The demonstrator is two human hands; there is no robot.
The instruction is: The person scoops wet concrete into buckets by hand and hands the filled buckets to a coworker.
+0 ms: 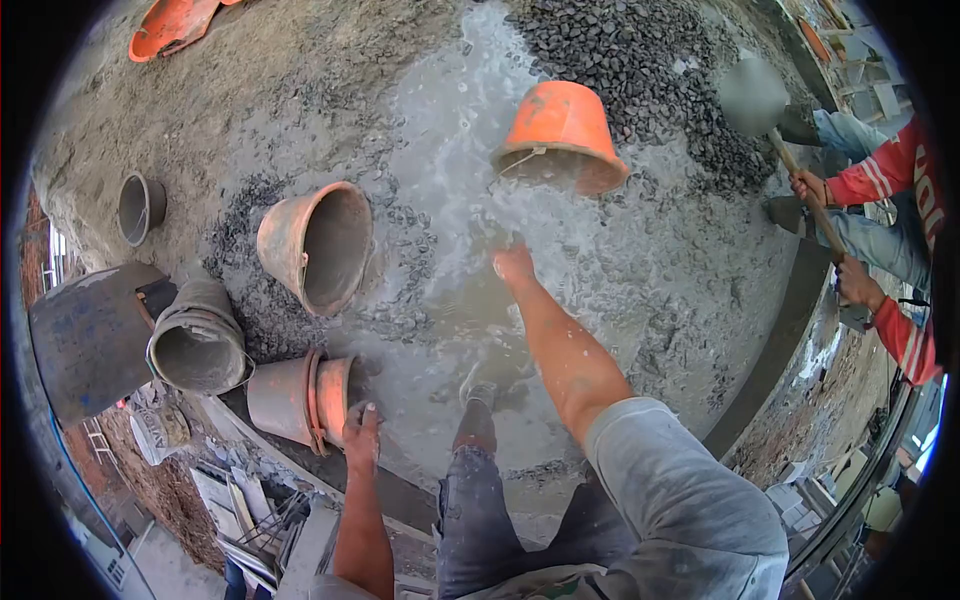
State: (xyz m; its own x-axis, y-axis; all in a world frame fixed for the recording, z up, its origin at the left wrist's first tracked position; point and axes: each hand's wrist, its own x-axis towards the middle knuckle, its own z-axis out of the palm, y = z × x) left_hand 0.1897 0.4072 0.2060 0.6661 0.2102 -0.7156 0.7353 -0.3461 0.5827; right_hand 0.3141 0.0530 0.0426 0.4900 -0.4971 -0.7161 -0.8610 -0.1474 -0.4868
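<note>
My left hand (362, 436) is closed on the rim of an orange bucket (330, 392), which lies on its side with another grey-smeared bucket (280, 400) nested against it. My right arm stretches forward, with my right hand (513, 263) low over a grey puddle (470, 300) in the wet cement mix. Blur and wetness hide its fingers. Beyond that hand, and apart from it, is an orange bucket (563, 125) tipped mouth down towards me. Another orange bucket (318, 248), coated grey inside, lies tilted to the left of the puddle.
Grey buckets (200, 345) and a small dark bucket (141, 208) stand at left near a dark curved sheet (95, 335). Gravel (640, 70) is heaped at the back. At right, a person in a red sleeve (890, 170) holds a shovel (800, 180). A low edging (780, 340) borders the mix.
</note>
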